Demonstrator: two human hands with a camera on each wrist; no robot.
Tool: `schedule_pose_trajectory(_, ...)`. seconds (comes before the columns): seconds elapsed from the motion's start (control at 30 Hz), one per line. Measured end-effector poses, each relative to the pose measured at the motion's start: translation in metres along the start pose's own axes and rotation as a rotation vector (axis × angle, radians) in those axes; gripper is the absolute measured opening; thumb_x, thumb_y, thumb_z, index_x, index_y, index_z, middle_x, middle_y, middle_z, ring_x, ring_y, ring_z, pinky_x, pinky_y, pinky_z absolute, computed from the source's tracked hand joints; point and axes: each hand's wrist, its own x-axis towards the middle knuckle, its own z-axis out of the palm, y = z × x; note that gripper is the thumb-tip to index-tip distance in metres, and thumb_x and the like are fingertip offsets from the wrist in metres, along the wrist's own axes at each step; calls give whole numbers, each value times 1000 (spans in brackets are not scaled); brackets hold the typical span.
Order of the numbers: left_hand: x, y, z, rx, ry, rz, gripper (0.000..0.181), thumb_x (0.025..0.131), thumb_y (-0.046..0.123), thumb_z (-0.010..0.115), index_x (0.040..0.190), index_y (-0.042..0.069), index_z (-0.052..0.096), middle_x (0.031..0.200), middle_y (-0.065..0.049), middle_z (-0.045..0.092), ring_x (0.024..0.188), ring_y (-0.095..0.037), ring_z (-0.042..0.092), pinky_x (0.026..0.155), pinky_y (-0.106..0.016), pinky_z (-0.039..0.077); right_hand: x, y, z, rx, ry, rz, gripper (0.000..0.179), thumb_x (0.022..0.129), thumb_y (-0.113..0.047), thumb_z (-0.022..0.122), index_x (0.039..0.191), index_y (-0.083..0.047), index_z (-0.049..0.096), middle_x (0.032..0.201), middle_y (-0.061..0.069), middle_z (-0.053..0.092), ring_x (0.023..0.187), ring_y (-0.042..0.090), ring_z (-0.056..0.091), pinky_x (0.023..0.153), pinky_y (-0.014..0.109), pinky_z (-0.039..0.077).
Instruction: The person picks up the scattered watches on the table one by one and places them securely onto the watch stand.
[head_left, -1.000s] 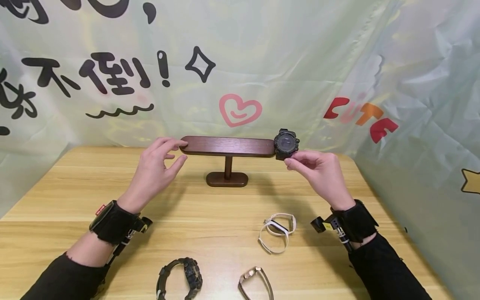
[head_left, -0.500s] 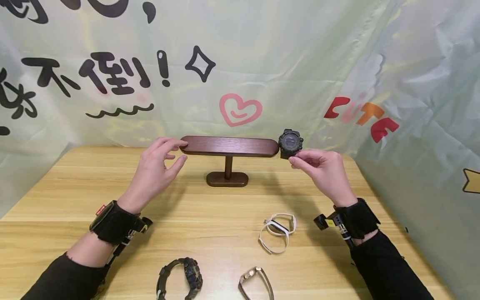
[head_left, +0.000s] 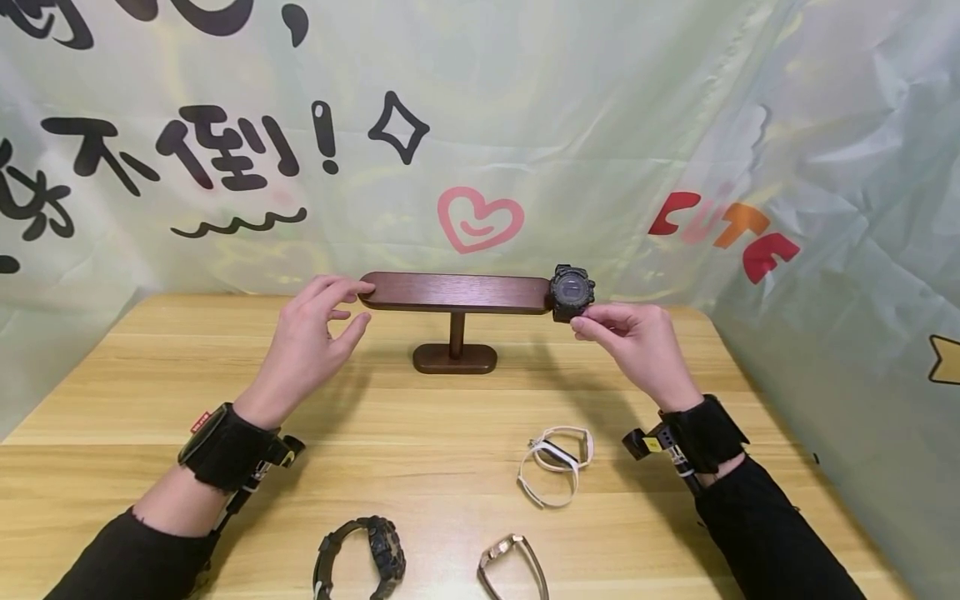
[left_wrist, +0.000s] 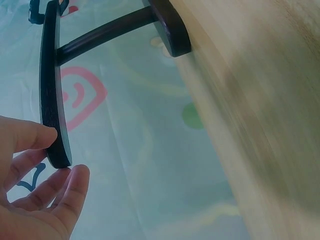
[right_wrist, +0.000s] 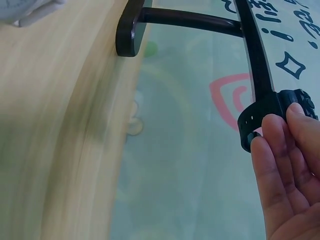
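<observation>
At the right end of a dark wooden watch stand (head_left: 457, 292), my right hand (head_left: 633, 346) pinches a black digital watch (head_left: 572, 289) between thumb and fingers. Its dial faces me, and the strap loop (right_wrist: 255, 117) hangs at the bar's end in the right wrist view, with my fingertips at the strap. At the opposite end of the bar, my left hand (head_left: 307, 337) touches the tip with its fingers (left_wrist: 35, 136). The left thumb stays apart below the bar, the fingers loosely bent.
Two white bands (head_left: 551, 492) lie together right of centre on the wooden table (head_left: 225, 367). Nearer me are a second dark watch (head_left: 386, 550) and a slim gold-toned watch (head_left: 501, 548). A printed cloth (head_left: 585, 108) hangs behind and to the right.
The right hand and watch shifted slightly right, off the bar's end, then came back left against it. The left hand has barely moved.
</observation>
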Motion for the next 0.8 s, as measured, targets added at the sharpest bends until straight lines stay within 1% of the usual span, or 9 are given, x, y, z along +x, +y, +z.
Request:
schedule_pose_trajectory(0.17, 0, 0, 0, -5, -1, 2, 33, 97, -2, 74, 130, 3, 72, 128, -17, 68, 114, -34, 69, 91, -51, 66, 1, 1, 4, 3, -7, -1, 10, 100, -18, 78, 99, -12, 86, 86, 5, 82, 78, 2, 75, 73, 11, 56)
schedule_pose_trajectory(0.3, 0, 0, 0, -8, -4, 4, 34, 97, -2, 74, 130, 3, 72, 128, -17, 68, 114, -34, 69, 92, -50, 66, 2, 1, 8, 7, -22, 9, 11, 100, -20, 78, 100, -13, 86, 87, 4, 82, 80, 10, 77, 74, 12, 57)
schedule_pose_trajectory(0.4, 0, 0, 0, -10, -5, 6, 34, 97, -3, 73, 130, 3, 72, 127, -17, 68, 113, -34, 69, 92, -50, 66, 2, 1, 10, 2, -31, 9, 12, 100, -21, 78, 98, -13, 86, 87, 2, 82, 81, 15, 78, 71, 13, 56)
schedule_pose_trajectory(0.6, 0, 0, -1, -5, -2, 9, 34, 96, -3, 74, 130, 3, 72, 127, -17, 68, 113, -35, 70, 91, -49, 66, 4, -2, 16, 6, -48, -14, 9, 100, -21, 78, 97, -17, 85, 87, -1, 82, 80, 9, 76, 71, 15, 57)
schedule_pose_trajectory(0.8, 0, 1, -1, -14, 1, 13, 34, 96, -4, 74, 129, 2, 72, 126, -17, 68, 113, -35, 70, 91, -51, 66, 6, -6, 22, 10, -63, -36, 9, 100, -20, 78, 99, -16, 86, 87, -1, 82, 82, 12, 78, 73, 16, 58)
